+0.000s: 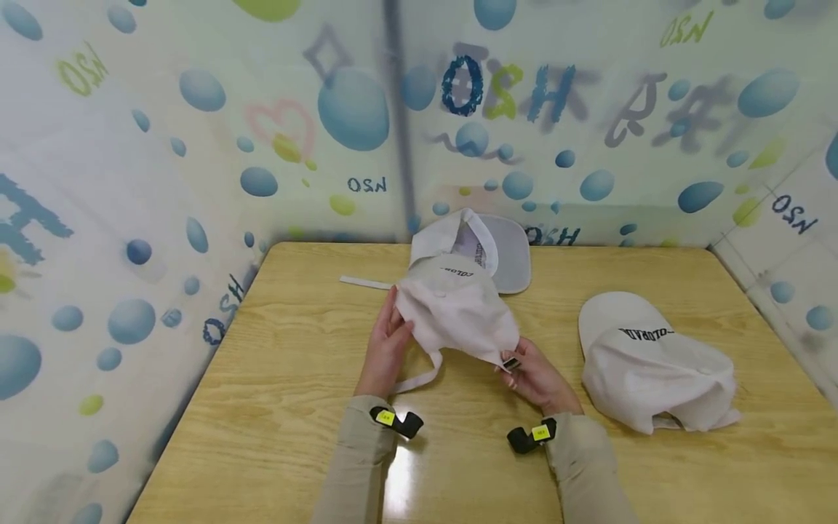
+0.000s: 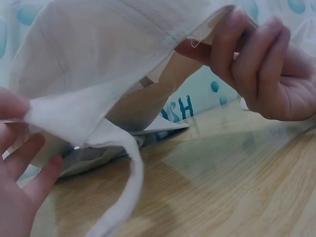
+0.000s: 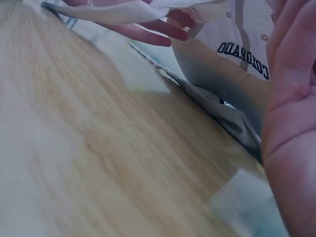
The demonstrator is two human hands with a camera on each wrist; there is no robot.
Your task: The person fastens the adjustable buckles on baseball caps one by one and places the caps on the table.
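Both hands hold a white baseball cap [image 1: 458, 313] above the wooden table, its back opening facing the person and its dark lettering on the far side. At the cap's left edge, my left hand [image 1: 385, 346] pinches the fabric between thumb and fingers. A loose strap [image 2: 131, 187] hangs down beside that hand. My right hand [image 1: 537, 375] grips the opposite edge near a dark buckle [image 1: 513, 362], its fingers curled round the rim in the left wrist view. Behind lies a second white cap [image 1: 512, 255], inside showing, partly hidden by the held one.
A third white cap [image 1: 655, 371] with dark lettering rests on the table [image 1: 262, 422] to the right. From the back cap's left side a thin strap [image 1: 363, 282] sticks out. A patterned wall covering [image 1: 524, 167] stands behind the table.
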